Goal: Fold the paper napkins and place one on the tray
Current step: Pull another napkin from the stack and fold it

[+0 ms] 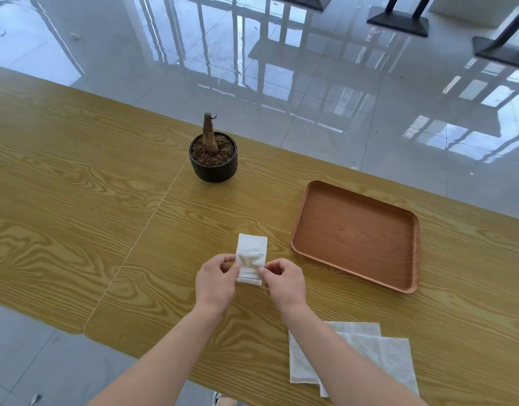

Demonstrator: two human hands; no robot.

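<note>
Head view: your left hand [215, 281] and right hand [283, 281] pinch the folded napkin [251, 258] by its near corners, between them over the tabletop [76, 200]. Pull unevenly and it may tear or unfold. The tray [404, 284] sits bare, far right.

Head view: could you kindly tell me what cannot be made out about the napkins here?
- Folded napkin: head view; the left hand and right hand pinch and cover its near corners, so its layers cannot be counted.
- Loose napkins: head view; the right forearm crosses them, hiding how many sheets lie there.
</note>
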